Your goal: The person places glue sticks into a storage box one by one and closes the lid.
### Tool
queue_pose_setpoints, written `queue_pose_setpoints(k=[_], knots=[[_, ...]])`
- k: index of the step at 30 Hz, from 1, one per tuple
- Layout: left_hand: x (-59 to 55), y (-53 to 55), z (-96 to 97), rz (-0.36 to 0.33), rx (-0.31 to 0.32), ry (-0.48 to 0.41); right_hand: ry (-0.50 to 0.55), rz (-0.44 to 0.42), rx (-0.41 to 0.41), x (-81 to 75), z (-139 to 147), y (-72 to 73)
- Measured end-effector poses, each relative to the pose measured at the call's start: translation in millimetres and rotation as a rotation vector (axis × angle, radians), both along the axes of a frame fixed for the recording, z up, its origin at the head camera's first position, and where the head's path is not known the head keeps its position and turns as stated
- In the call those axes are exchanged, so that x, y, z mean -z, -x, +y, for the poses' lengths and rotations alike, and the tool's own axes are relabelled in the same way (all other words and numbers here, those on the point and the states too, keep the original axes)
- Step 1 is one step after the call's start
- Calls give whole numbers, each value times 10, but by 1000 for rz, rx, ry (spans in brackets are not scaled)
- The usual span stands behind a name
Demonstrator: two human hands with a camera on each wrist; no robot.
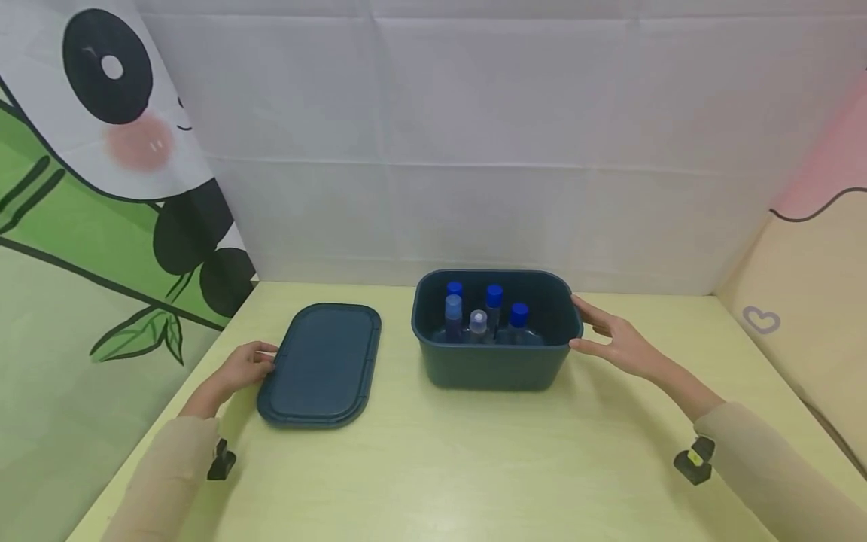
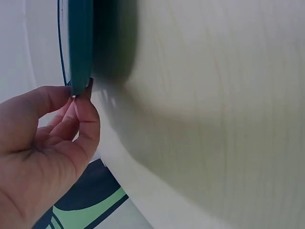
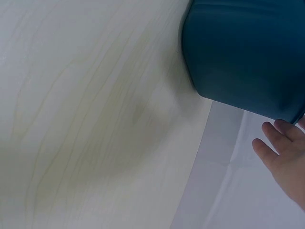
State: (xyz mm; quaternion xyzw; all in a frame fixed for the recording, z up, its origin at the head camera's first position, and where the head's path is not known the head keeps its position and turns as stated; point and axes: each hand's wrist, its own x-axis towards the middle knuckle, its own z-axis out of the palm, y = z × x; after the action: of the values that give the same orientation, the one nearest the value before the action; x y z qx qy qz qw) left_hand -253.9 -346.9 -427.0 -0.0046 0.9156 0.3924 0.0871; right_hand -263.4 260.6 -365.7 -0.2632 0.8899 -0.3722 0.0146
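On the left of the head view lies a dark blue-green rectangular lid [image 1: 323, 363] with rounded corners. My left hand [image 1: 240, 369] pinches its left edge; the left wrist view shows the thumb on one face and a fingertip on the other. Right of the lid stands a matching deep bin [image 1: 491, 369], open at the top. Inside it several small clear bottles stand upright, most with blue caps, such as one bottle [image 1: 494, 301], and one bottle [image 1: 478, 324] with a clear top. My right hand [image 1: 626, 348] touches the bin's right rim with fairly straight, spread fingers.
The pale wood-grain table [image 1: 433, 467] carries both the lid and the bin. A white cloth wall [image 1: 474, 150] rises close behind the bin. Panda-printed cloth [image 1: 115, 150] borders the left side, and a beige printed panel [image 1: 813, 324] the right.
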Motion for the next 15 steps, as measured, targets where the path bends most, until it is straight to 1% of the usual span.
queue_pose_setpoints(k=[2,5,8,11,15], knots=[[-2,-6,-6,-16,0,-42,0,-2,0,-1,1,4],[6,-24,-6,-15,11,-96,-3,-1,-2,-1,-3,6],[7,-40,5,7,24,-121,0,1,-7,1,-11,5],[-6,-38,23,28,28,-120,5,-1,-6,2,-12,2],[-43,-27,47,28,25,-144,6,-2,2,-2,-5,-7]])
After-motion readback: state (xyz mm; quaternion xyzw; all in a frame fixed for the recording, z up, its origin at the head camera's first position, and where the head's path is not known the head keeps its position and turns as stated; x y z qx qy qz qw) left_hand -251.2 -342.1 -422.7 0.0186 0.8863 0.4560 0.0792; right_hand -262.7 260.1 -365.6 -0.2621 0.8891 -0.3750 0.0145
